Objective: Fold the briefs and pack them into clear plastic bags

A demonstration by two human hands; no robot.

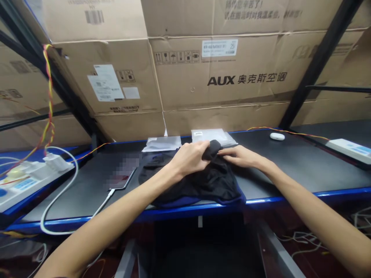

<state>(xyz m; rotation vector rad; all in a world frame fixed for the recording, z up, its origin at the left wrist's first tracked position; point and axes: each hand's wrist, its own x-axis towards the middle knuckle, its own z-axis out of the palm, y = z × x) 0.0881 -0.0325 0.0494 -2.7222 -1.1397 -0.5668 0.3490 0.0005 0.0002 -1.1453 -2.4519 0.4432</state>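
Note:
A dark cloth item with blue edging, like a garment (pixel 208 183), lies crumpled on the black tabletop in front of me. My left hand (pixel 193 156) is closed on a bunched black part of it, lifted above the rest. My right hand (pixel 239 156) pinches the same raised part from the other side, fingertips at its edge. The exact kind of garment cannot be made out. Behind it lie two flat, pale plastic packets, the left packet (pixel 162 143) and the right packet (pixel 213 136).
A phone (pixel 126 179) on a white cable lies left of the cloth. Power strips stand at the far left (pixel 29 181) and far right (pixel 352 148). A white earbud case (pixel 277 136) sits at the back right. Cardboard (pixel 185 77) and black metal posts close off the back.

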